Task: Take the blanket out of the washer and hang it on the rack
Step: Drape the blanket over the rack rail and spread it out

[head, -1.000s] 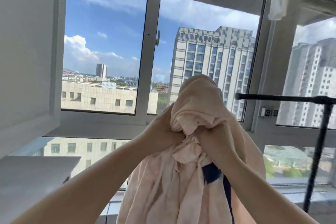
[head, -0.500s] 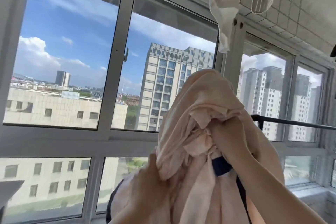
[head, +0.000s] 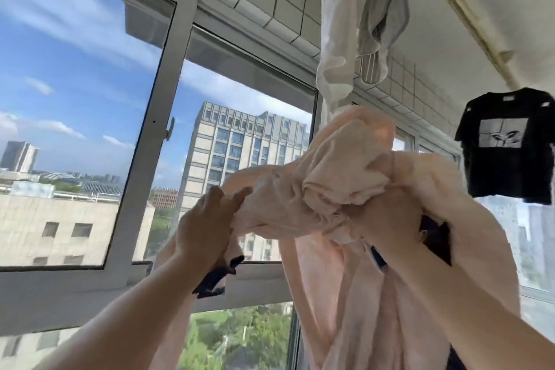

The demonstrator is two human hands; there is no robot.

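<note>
A pale pink blanket point(head: 339, 180) with dark blue trim is bunched and lifted high in front of the window. My left hand point(head: 207, 219) grips one gathered part of it at the left, fingers curled round the cloth. My right hand point(head: 387, 219) grips the main bundle at the right, and the rest of the blanket hangs down over that forearm. The black rack and the washer are out of view.
Overhead, a white garment point(head: 336, 27) and a grey one point(head: 381, 15) hang from the ceiling. A black T-shirt point(head: 507, 144) hangs at the right under a ceiling rail point(head: 459, 12). The window frame point(head: 156, 117) stands close ahead.
The view has tilted up and right, and the black rack bar has left the frame. Both hands have lifted the blanket higher; my left hand has moved up and left, spreading the bundle apart.
</note>
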